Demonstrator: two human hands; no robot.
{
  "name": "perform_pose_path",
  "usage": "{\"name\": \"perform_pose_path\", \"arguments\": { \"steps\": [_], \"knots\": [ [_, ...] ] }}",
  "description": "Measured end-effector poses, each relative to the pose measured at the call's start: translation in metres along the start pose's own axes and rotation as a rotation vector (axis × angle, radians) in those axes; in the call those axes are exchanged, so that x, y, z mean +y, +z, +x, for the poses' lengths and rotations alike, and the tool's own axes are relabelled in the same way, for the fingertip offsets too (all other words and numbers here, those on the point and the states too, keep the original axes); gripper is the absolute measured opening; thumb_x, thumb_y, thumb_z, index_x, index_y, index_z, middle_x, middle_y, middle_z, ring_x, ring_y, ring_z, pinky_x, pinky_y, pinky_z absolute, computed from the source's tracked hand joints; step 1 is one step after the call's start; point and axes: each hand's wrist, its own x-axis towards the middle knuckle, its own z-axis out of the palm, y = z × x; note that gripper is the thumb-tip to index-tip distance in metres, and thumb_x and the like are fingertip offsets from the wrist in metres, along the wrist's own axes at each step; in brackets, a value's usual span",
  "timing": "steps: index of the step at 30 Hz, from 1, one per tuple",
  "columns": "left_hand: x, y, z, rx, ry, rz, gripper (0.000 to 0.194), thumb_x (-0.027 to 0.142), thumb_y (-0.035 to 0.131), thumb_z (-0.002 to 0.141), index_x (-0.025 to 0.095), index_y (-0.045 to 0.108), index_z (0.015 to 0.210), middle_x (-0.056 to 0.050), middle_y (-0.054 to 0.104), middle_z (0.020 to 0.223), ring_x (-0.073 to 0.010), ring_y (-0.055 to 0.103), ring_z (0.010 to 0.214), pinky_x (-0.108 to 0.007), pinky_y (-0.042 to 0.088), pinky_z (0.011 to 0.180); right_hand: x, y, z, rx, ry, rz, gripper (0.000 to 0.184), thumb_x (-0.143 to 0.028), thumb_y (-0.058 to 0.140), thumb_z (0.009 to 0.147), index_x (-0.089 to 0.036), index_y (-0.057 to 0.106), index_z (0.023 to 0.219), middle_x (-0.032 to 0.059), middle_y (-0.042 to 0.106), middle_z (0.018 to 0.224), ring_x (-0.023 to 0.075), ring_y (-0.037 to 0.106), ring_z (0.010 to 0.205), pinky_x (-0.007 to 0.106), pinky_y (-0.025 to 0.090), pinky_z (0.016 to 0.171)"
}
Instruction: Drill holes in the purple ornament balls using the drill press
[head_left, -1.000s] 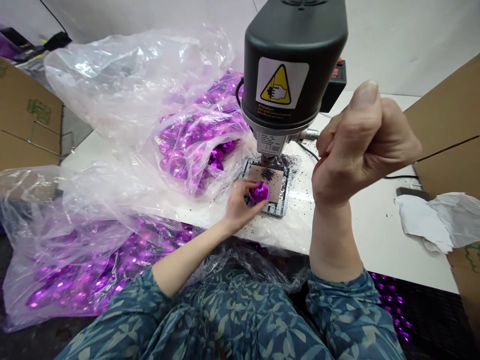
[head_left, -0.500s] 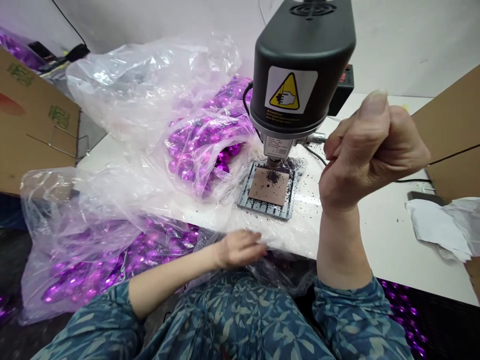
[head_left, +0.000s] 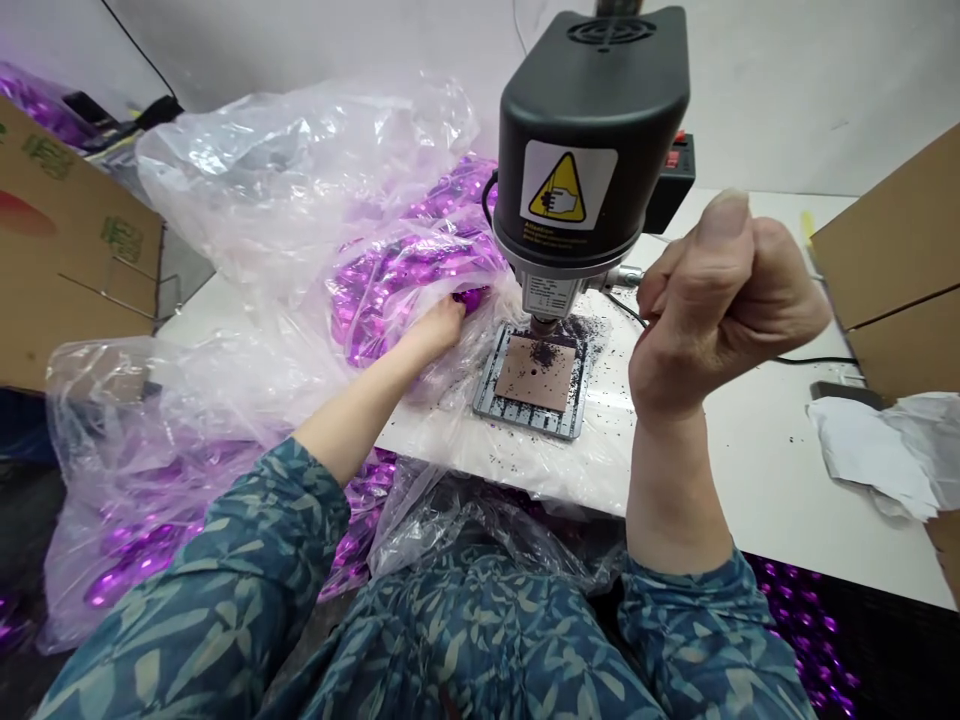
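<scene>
My right hand [head_left: 724, 310] is closed in a fist round the side lever [head_left: 624, 278] of a small black bench drill press [head_left: 592, 150], thumb on top. My left hand [head_left: 444, 325] reaches into the mouth of a clear plastic bag [head_left: 405, 275] full of shiny purple ball-like pieces. It is right at one dark purple piece [head_left: 471, 298], and its fingers are mostly hidden there. Under the drill chuck [head_left: 544, 325], a brown square board [head_left: 534, 385] with a small dark hole rests on the slotted metal base [head_left: 491, 400]. Dark shavings are scattered over both.
Another plastic bag of purple pieces [head_left: 142, 560] hangs below the white table's [head_left: 750, 470] front left edge. Cardboard boxes stand at the left [head_left: 67, 260] and right [head_left: 900, 240]. Crumpled white paper [head_left: 874, 455] lies on the right. A black cable [head_left: 814, 360] crosses the table.
My left hand has moved from the table's front edge, up and forward, into the mouth of the bag. My right hand stays on the lever. The view has shifted slightly.
</scene>
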Motion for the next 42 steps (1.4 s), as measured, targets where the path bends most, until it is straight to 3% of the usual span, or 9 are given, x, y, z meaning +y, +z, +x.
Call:
{"name": "perform_pose_path", "arguments": {
  "steps": [3,6,11,14,19,28,36,39,42],
  "knots": [
    [0.014,-0.014,-0.018,-0.106,0.016,-0.097,0.024,0.029,0.090,0.078,0.019,0.070,0.090,-0.008,0.069,0.086,-0.0308,0.071,0.093,-0.046,0.061,0.099,-0.001,0.001,0.000,0.008,-0.015,0.031,0.066,-0.052,0.061,0.107,-0.022,0.021,0.064,-0.0058,0.025,0.051,0.0054,0.032,0.042,0.032,0.021,0.047],
    [0.037,-0.019,-0.045,-0.091,-0.014,-0.360,0.049,0.039,0.099,0.075,0.020,0.069,0.108,-0.005,0.072,0.089,-0.0243,0.071,0.085,-0.041,0.064,0.086,-0.004,0.002,-0.001,0.006,0.004,0.021,0.066,-0.054,0.060,0.107,-0.023,0.020,0.064,-0.0061,0.021,0.052,0.0067,0.031,0.042,0.034,0.023,0.045],
    [0.061,0.007,-0.080,-0.286,-0.182,-0.992,0.067,0.050,0.096,0.082,0.024,0.064,0.134,-0.010,0.081,0.115,-0.0274,0.081,0.101,-0.044,0.069,0.085,-0.005,0.001,-0.002,0.014,0.012,-0.002,0.066,-0.058,0.058,0.107,-0.024,0.021,0.064,-0.0062,0.024,0.051,0.0071,0.032,0.041,0.035,0.024,0.044],
    [0.057,0.028,-0.086,-0.265,-0.257,-1.132,0.065,0.052,0.097,0.080,0.024,0.067,0.130,-0.008,0.082,0.115,-0.0244,0.082,0.095,-0.038,0.069,0.079,-0.005,-0.001,-0.004,-0.010,0.006,0.021,0.064,-0.054,0.060,0.107,-0.024,0.021,0.066,-0.0061,0.020,0.054,0.0068,0.034,0.041,0.034,0.024,0.044],
    [0.049,0.043,-0.085,-0.146,-0.298,-1.044,0.074,0.060,0.103,0.067,0.021,0.066,0.119,-0.003,0.082,0.093,-0.0135,0.071,0.067,-0.024,0.054,0.060,-0.002,-0.005,-0.007,-0.043,-0.017,0.033,0.061,-0.048,0.057,0.109,-0.023,0.021,0.067,-0.0062,0.021,0.054,0.0058,0.033,0.042,0.031,0.025,0.045],
    [0.049,0.045,-0.082,-0.243,-0.060,-0.889,0.071,0.058,0.100,0.076,0.020,0.076,0.130,-0.011,0.085,0.118,-0.0257,0.080,0.103,-0.039,0.064,0.094,-0.002,-0.004,-0.007,-0.038,-0.028,0.027,0.060,-0.052,0.055,0.108,-0.024,0.024,0.066,-0.0060,0.026,0.052,0.0068,0.032,0.041,0.036,0.023,0.044],
    [0.056,0.040,-0.082,-0.271,0.135,-0.504,0.060,0.054,0.088,0.090,0.021,0.078,0.139,-0.012,0.079,0.133,-0.0293,0.074,0.119,-0.042,0.059,0.107,0.001,-0.006,-0.007,-0.052,-0.099,0.087,0.055,-0.036,0.057,0.110,-0.021,0.029,0.065,-0.0067,0.030,0.054,0.0044,0.035,0.042,0.029,0.026,0.042],
    [0.061,0.044,-0.085,-0.221,0.171,-0.420,0.056,0.047,0.088,0.091,0.022,0.077,0.139,-0.011,0.074,0.131,-0.0266,0.072,0.116,-0.039,0.060,0.104,0.001,-0.006,-0.006,-0.064,-0.100,0.099,0.055,-0.035,0.057,0.110,-0.021,0.030,0.064,-0.0065,0.030,0.054,0.0045,0.035,0.042,0.029,0.025,0.042],
    [0.068,0.058,-0.093,-0.156,0.121,-0.460,0.058,0.038,0.092,0.087,0.019,0.071,0.137,-0.010,0.074,0.120,-0.0235,0.073,0.104,-0.036,0.061,0.092,-0.001,-0.006,-0.007,-0.052,-0.087,0.069,0.056,-0.038,0.056,0.110,-0.022,0.029,0.064,-0.0066,0.029,0.053,0.0051,0.035,0.042,0.030,0.026,0.042]
  ]
}}
